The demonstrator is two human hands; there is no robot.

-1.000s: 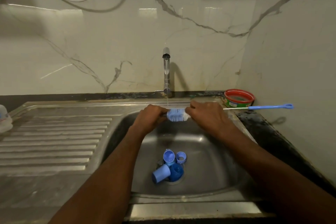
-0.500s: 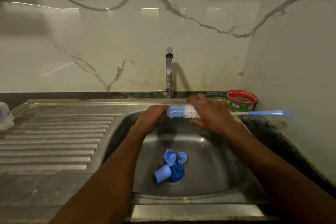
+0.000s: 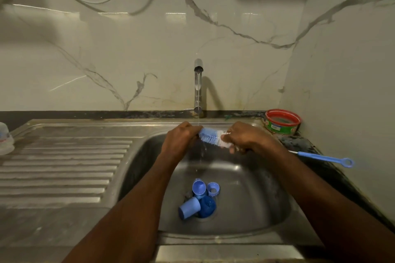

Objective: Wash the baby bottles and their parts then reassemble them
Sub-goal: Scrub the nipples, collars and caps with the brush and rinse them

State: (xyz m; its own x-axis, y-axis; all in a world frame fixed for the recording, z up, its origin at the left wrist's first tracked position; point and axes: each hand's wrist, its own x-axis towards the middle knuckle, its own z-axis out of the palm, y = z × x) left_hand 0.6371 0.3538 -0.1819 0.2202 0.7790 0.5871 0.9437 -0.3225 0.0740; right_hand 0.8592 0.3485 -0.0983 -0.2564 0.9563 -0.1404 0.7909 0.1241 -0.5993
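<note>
Bottle brush [image 3: 210, 137]: long axis left-right under the tap [image 3: 198, 85]; left hand [image 3: 181, 140] pinched the bristle tip, right hand [image 3: 243, 137] gripped near the handle.

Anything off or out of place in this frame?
One thing: the blue bottle parts lie in a heap right over the sink drain while the tap runs, so they may slow draining. Nothing looks spilled or broken.
</note>
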